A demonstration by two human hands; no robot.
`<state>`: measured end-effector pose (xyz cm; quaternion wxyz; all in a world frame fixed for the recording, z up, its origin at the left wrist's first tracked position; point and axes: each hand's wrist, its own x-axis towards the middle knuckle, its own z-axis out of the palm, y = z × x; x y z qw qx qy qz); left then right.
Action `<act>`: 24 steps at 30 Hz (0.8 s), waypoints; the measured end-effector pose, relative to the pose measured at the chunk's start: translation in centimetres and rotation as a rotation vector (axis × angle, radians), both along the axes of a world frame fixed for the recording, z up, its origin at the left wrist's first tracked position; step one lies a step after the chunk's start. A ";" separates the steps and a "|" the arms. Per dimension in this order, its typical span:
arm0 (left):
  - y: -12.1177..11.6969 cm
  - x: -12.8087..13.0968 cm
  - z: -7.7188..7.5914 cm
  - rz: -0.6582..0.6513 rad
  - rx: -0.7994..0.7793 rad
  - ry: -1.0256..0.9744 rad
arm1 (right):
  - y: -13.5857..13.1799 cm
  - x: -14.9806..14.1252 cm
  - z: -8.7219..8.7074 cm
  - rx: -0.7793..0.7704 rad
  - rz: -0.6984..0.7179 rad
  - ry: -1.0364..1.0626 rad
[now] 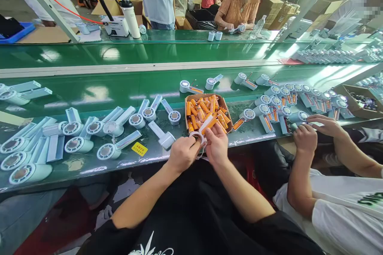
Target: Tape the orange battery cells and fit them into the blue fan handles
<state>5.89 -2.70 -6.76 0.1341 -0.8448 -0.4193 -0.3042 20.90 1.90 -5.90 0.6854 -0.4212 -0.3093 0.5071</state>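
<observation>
A pale ring-shaped fan part (pixel 203 139) is held up at the near edge of the table (pixel 92 169), right in front of a box (pixel 226 106) of batteries. Its ring is gripped by the left hand (pixel 183 153), fingers curled in tight, and an orange battery (pixel 209 122) with a white strip is pinched between the thumb and fingers of the right hand (pixel 217 143). Whether those 2 pieces are joined can't really be told, it's kinda hidden. The box is piled pretty full with more orange ones. On the left, a whole bunch of pale blue fans (pixel 79 144) is spread around, and 1 is seen just beside the left hand, near a yellow sticker (pixel 139 149). On the right, a cluster of fans with orange batteries showing is packed in, and something too small to make out is handled there by a co-worker's hands (pixel 305 138). Behind the box, 4 fans are scattered loosely on the green belt (pixel 170 77). Across it, a white tumbler (pixel 131 20) is parked.
</observation>
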 end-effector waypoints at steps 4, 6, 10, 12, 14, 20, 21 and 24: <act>1.9 -1.4 0.5 -0.104 -0.168 0.041 | 6.1 8.1 3.7 0.247 -0.372 -0.028; 5.3 -2.4 1.7 -0.122 -0.338 0.043 | 7.4 11.4 5.5 0.316 -0.392 -0.054; 15.2 -1.2 5.7 -0.251 -0.688 0.057 | 5.6 12.7 5.6 0.239 -0.161 -0.067; 20.2 1.7 7.4 -0.090 -0.729 0.110 | 4.6 12.1 4.4 0.174 -0.107 0.001; 24.7 5.5 8.4 0.078 -0.703 0.188 | 4.4 11.7 3.4 0.121 -0.093 0.082; 33.7 14.5 7.9 0.128 -0.720 0.413 | 5.8 12.9 1.8 0.068 -0.182 0.052; 34.3 15.0 7.8 0.113 -0.725 0.451 | 5.6 13.5 1.5 0.050 -0.195 0.018; 34.8 15.0 8.1 0.045 -0.728 0.555 | 4.6 15.6 0.6 -0.056 -0.197 -0.091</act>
